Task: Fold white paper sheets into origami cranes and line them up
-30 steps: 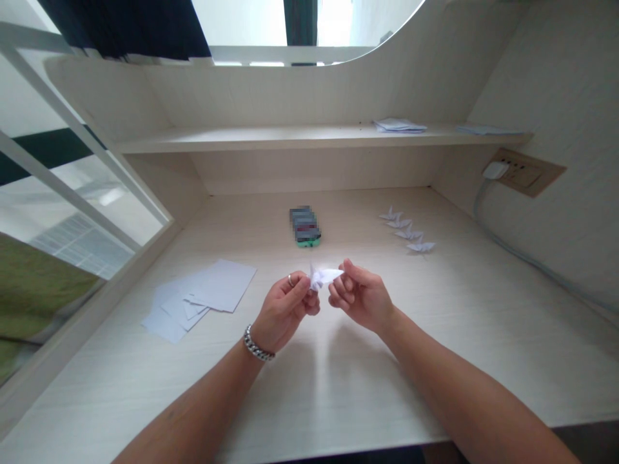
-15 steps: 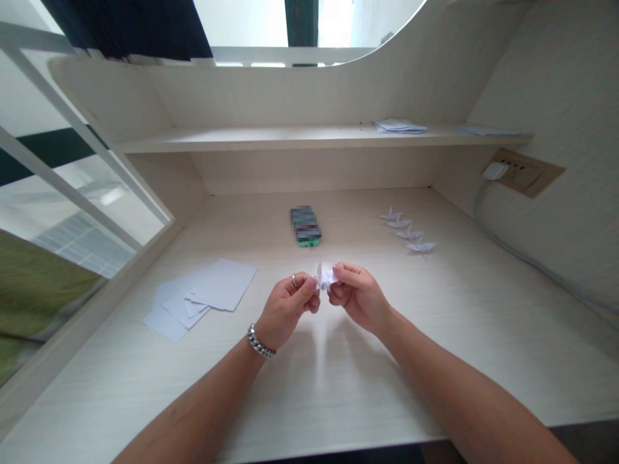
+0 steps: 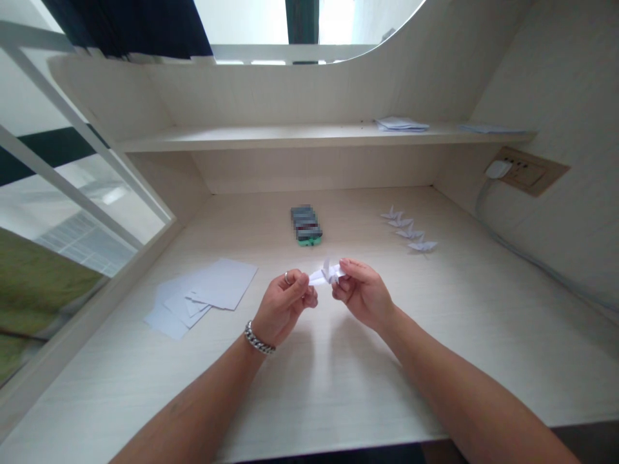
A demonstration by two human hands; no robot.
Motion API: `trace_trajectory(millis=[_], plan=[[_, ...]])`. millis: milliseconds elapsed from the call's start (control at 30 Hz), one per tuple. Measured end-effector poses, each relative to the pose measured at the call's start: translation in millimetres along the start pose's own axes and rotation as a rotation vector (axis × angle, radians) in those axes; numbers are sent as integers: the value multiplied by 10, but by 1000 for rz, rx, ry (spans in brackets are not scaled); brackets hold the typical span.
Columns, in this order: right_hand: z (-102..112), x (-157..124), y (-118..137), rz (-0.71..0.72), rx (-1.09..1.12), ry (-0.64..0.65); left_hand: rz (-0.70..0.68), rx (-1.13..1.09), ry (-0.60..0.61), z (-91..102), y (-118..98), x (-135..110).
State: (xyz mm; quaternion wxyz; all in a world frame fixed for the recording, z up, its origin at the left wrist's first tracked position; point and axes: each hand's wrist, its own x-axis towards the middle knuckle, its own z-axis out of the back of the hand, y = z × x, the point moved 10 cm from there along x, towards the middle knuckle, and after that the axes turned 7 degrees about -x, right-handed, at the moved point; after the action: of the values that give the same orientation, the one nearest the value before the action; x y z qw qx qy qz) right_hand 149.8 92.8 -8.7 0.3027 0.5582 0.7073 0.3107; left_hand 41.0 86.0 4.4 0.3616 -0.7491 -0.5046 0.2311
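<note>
A small white folded paper crane (image 3: 327, 274) is held in the air above the desk, between my two hands. My left hand (image 3: 286, 303) pinches its left tip with thumb and finger; a ring and a chain bracelet are on that side. My right hand (image 3: 363, 291) grips the crane's right part, and those fingers hide some of it. One point of the paper stands up in the middle. Beyond my right hand, several finished paper cranes (image 3: 410, 233) sit in a slanting row on the desk (image 3: 338, 399).
Loose white paper sheets (image 3: 222, 283) lie overlapping on the left. A dark, blurred-out object with a green end (image 3: 306, 225) lies at the back middle. Folded papers (image 3: 401, 124) rest on the shelf (image 3: 271, 136). A plug (image 3: 498, 169) and cable run along the right wall.
My hands have moved slightly apart, and more of the crane shows between them. Its left part now stretches out straight toward my left fingers.
</note>
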Motion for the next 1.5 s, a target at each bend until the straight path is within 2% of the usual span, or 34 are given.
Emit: trace_trajectory(millis=[100,200,433,567,700,800,933,1100,1200,1267,1300,1400,1500], plan=[[105,14,88,24,0,-56,-65,-10,28,3,-116,5],[148,23,137,43,-26,-70,-85,36,-26,88,-157,14],[11,7,32,33,-110,24,-98,304,-69,102,-106,5],[12,3,42,27,-97,26,-65,160,-50,47,-108,-15],[119,23,129,48,-75,-37,-84,63,-46,55,-180,-17],[135,28,161,79,-107,-33,-75,190,-90,124,-170,-4],[34,13,70,53,-171,42,-49,413,-52,102,-92,13],[110,55,72,47,-181,5,-79,395,-75,93,-133,4],[296,75,212,133,-251,-136,-81,361,-153,153,-165,2],[347,18,371,265,-428,-231,-93,381,-213,201,-186,1],[317,-34,453,347,-551,-261,-98,397,-237,222,-193,1],[33,-192,537,544,-905,-216,-102,448,-270,254,-193,4],[-154,-284,481,620,-1023,-172,-96,493,-256,244,-173,10]])
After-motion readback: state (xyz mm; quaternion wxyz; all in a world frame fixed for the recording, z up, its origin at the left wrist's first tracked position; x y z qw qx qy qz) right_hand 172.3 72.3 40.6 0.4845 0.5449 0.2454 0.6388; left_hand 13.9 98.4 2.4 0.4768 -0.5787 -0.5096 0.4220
